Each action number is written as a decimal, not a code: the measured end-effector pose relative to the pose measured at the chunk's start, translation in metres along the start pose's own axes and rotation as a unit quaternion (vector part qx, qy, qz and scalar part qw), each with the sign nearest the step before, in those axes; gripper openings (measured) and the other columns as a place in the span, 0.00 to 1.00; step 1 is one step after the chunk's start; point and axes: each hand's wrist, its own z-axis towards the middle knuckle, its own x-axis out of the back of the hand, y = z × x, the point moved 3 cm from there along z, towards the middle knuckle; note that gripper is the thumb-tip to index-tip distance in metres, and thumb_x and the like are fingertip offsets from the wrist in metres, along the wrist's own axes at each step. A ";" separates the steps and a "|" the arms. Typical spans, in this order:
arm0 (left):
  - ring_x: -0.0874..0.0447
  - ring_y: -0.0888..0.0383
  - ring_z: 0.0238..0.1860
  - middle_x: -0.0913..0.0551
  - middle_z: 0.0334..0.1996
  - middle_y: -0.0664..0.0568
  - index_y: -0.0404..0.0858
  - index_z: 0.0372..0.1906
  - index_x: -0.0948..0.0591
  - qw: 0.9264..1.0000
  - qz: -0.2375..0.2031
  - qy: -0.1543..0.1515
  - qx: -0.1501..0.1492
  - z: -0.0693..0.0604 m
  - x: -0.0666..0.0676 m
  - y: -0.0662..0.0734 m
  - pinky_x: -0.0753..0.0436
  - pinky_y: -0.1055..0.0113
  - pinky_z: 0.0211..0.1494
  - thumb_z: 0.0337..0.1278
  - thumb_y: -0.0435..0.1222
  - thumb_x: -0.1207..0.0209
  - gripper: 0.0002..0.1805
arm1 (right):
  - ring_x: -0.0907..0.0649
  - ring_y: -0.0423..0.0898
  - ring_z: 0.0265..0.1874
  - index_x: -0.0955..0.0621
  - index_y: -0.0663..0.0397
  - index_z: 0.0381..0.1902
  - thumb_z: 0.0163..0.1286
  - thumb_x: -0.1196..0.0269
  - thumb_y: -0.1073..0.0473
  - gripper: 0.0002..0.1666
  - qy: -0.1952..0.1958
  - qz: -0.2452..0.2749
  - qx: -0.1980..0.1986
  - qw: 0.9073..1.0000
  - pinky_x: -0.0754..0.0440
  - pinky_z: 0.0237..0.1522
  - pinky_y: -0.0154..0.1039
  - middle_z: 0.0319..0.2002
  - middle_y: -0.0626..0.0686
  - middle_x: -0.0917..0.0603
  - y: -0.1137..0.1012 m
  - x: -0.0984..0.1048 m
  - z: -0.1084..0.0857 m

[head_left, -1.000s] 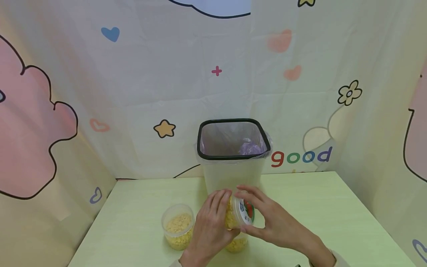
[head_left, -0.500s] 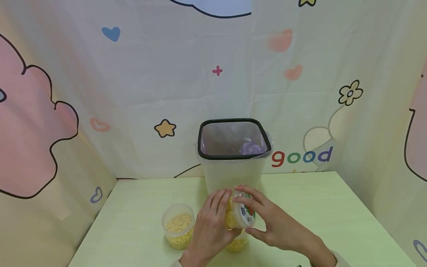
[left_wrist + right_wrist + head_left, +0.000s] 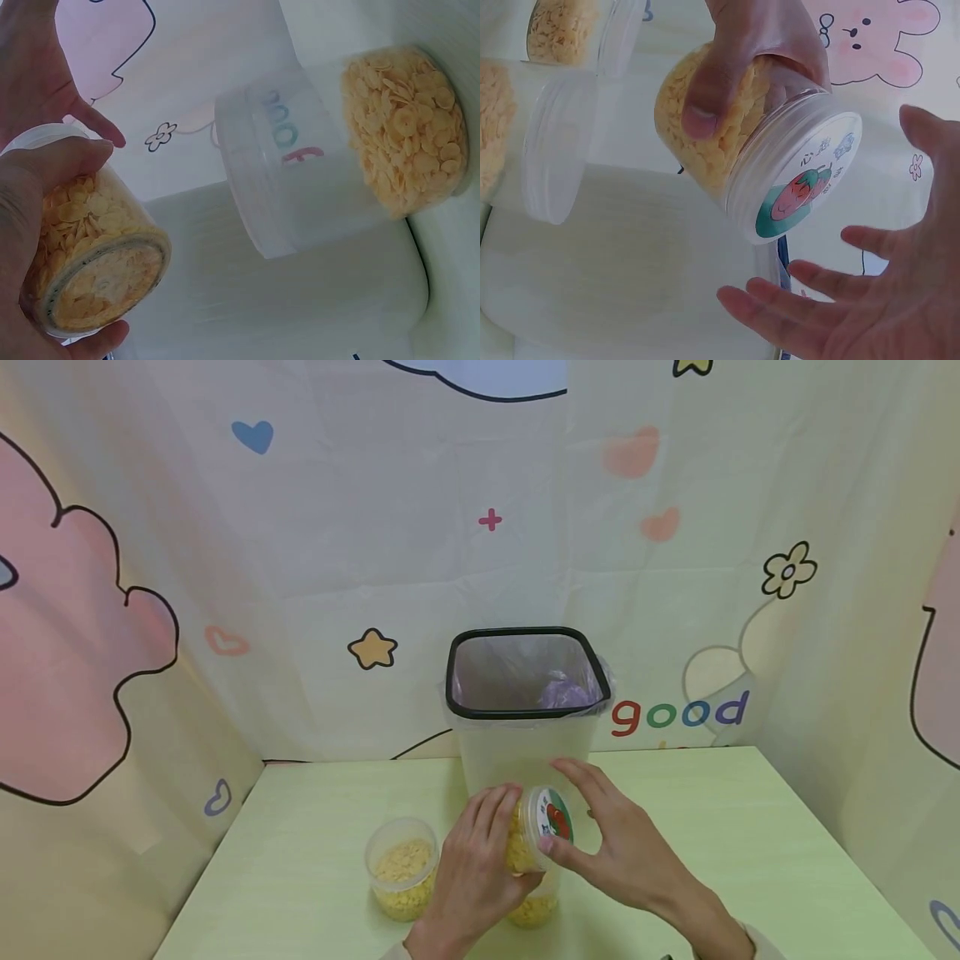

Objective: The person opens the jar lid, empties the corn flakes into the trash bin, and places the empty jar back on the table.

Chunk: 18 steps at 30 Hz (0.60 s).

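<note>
My left hand (image 3: 474, 870) grips a clear plastic jar (image 3: 705, 120) of yellow flakes, tilted on its side above the table. Its lid (image 3: 555, 820) faces right, with a strawberry sticker (image 3: 799, 191), and sits on the jar's mouth. Beside the lid, my right hand (image 3: 633, 847) has its fingers spread; the right wrist view shows a gap between them and the lid. Upright on the table, left of my left hand, is a lidless jar (image 3: 402, 878) partly filled with flakes. Another jar (image 3: 534, 912) of flakes stands below the held one, largely hidden in the head view.
Behind the hands stands a whitish bin (image 3: 525, 752) with a black rim and a thin liner bag, crumpled purple inside. A printed curtain (image 3: 337, 527) encloses the back and sides of the pale green table (image 3: 300, 827).
My right hand's fingers have come off the lid and spread apart, moving slightly up and right. The lid's sticker has turned. The left hand keeps its grip in the same place.
</note>
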 end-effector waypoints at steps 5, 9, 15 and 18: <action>0.21 0.53 0.54 0.21 0.55 0.51 0.38 0.62 0.28 1.000 0.004 0.013 -0.009 0.000 -0.001 -0.001 0.18 0.61 0.57 0.11 0.47 0.17 0.57 | 0.19 0.48 0.56 0.37 0.31 0.73 0.62 0.36 0.37 0.43 -0.007 0.015 -0.057 0.998 0.16 0.35 0.33 0.68 0.46 0.28 0.000 -0.004 0.003; 0.21 0.52 0.54 0.21 0.56 0.51 0.37 0.62 0.27 1.000 0.007 0.014 -0.014 0.000 -0.003 -0.002 0.19 0.61 0.58 0.10 0.46 0.17 0.57 | 0.15 0.47 0.51 0.35 0.34 0.72 0.63 0.38 0.33 0.42 -0.016 0.005 -0.092 0.996 0.18 0.38 0.39 0.65 0.48 0.24 0.002 -0.009 0.004; 0.22 0.52 0.55 0.22 0.56 0.51 0.38 0.62 0.28 1.000 0.014 0.002 -0.010 -0.001 -0.005 -0.003 0.19 0.62 0.59 0.11 0.47 0.18 0.57 | 0.16 0.41 0.43 0.31 0.40 0.70 0.61 0.40 0.28 0.44 -0.051 -0.001 -0.136 0.989 0.19 0.39 0.40 0.61 0.48 0.21 0.002 -0.016 0.006; 0.22 0.52 0.55 0.21 0.56 0.51 0.38 0.62 0.28 1.000 0.017 0.000 -0.010 -0.002 -0.005 -0.003 0.19 0.62 0.59 0.11 0.48 0.17 0.57 | 0.18 0.41 0.42 0.29 0.40 0.68 0.61 0.40 0.27 0.43 -0.066 0.000 -0.143 0.987 0.20 0.38 0.38 0.62 0.47 0.22 0.000 -0.017 0.007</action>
